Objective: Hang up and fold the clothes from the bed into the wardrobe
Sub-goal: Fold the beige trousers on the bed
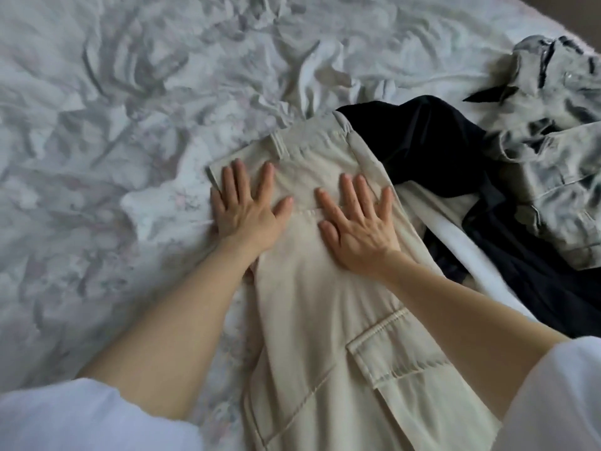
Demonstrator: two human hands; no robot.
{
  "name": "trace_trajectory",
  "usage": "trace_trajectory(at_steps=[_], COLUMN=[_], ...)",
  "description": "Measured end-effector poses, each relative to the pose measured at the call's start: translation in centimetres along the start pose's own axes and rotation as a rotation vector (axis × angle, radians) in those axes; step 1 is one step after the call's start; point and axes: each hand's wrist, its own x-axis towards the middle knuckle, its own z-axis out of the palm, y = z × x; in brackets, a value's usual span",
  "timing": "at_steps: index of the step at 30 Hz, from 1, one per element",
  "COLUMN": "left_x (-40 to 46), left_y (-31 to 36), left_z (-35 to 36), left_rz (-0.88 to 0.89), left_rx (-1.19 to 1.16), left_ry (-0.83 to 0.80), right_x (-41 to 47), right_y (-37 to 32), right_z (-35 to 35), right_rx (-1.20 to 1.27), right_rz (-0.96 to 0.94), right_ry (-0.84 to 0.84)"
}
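Beige cargo trousers (325, 314) lie lengthwise on the bed, waistband at the far end and a flap pocket near me. My left hand (247, 206) lies flat with spread fingers on the left part of the waist area. My right hand (357, 222) presses flat beside it on the right part. Both palms rest on the fabric and hold nothing. A black garment (422, 138) lies crumpled just right of the waistband, over a white piece of cloth (455, 239).
A grey-green jacket with dark trim (553, 157) is heaped at the right edge of the bed. The rumpled pale floral bedsheet (130, 109) covers the whole left and far side. White sleeves show at the bottom corners.
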Motion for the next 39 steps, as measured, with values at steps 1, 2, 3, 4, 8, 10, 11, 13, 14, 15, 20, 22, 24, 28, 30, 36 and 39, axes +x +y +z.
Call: trace_trajectory(at_steps=[1,2,3,4,8,10,11,13,14,15,20,22,24,28,30,36,39], left_x=[0.5,1.2,1.9,2.2,6.8,8.2,8.5,8.5,8.3,7.9,3.4,0.4,-2.7,-7.7,-9.8,-17.8,-22.1], left_y=[-0.6,-1.3,-1.8,-2.2,-1.8,-1.4,-1.3,-1.2,-1.1,-0.8,0.8,1.5,2.1,3.3,3.7,4.5,4.4], left_z=[-0.2,-0.5,-1.0,-1.2,-4.7,-6.3,-6.7,-7.0,-7.2,-7.4,-10.0,-11.2,-12.3,-13.6,-13.9,-13.5,-12.0], left_rz=[-0.026,-0.053,-0.071,-0.069,0.024,-0.01,-0.054,-0.174,-0.222,-0.246,0.093,0.343,0.607,0.846,0.83,0.806,0.884], left_rx=[-0.041,-0.068,-0.064,-0.031,-0.034,-0.219,-0.361,-0.702,-0.848,-0.939,-0.665,-0.425,-0.318,-0.232,-0.21,-0.21,-0.2], left_ry=[0.002,0.01,-0.005,-0.057,-0.247,-0.315,-0.339,-0.357,-0.357,-0.351,-0.083,0.074,0.236,0.231,0.169,0.046,-0.065], right_x=[0.5,1.2,1.7,1.8,3.4,3.7,3.7,3.7,3.5,3.4,2.3,1.8,1.1,-1.1,-3.2,-13.9,-19.1], right_y=[0.0,0.0,0.1,-0.1,0.1,0.4,0.6,1.0,1.0,1.1,3.2,4.4,5.2,5.6,5.4,5.6,5.9], right_z=[0.0,-0.1,-0.3,-0.1,-1.8,-2.9,-3.5,-4.8,-5.5,-6.2,-10.1,-12.1,-14.0,-16.3,-16.9,-15.8,-13.7], right_rx=[-0.005,-0.013,-0.02,-0.02,0.071,0.158,0.212,0.346,0.423,0.507,0.467,0.26,0.057,-0.283,-0.345,-0.133,-0.099], right_rz=[0.001,-0.009,-0.016,-0.02,-0.011,-0.006,-0.004,0.009,0.028,0.051,-0.004,-0.102,-0.217,-0.45,-0.534,-0.577,-0.575], right_ry=[-0.005,-0.007,-0.021,-0.045,-0.189,-0.257,-0.272,-0.227,-0.17,-0.106,0.128,0.147,0.118,0.011,0.022,0.159,0.152])
